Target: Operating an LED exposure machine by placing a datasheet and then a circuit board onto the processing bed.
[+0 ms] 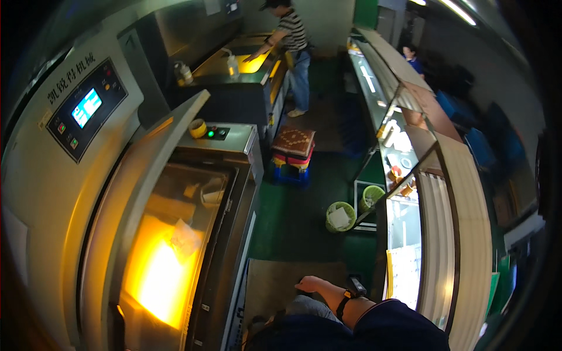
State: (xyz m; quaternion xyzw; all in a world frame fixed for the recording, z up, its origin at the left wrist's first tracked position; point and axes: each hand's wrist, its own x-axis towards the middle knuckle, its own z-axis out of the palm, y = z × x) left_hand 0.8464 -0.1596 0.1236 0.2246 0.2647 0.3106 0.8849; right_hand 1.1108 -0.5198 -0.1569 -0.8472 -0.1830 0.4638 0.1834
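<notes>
My right hand (309,285) is in front of my body, above a brown mat (272,278) on the floor. Its fingers look loosely curled in, and I see nothing in them. A dark strap with a small device (351,291) is around that forearm. My left hand is out of view. On my left, a large grey machine (111,193) has its lid (149,169) tilted up over a glass bed (158,202) lit bright yellow from inside. A pale, sheet-like piece (185,238) lies at the edge of the glow.
A roll of yellow tape (198,128) sits on the machine's corner. Ahead are a cushioned stool (294,143) and a person (293,35) leaning over another yellow-lit table. Green waste baskets (341,216) stand by the long lit bench (404,225) on my right.
</notes>
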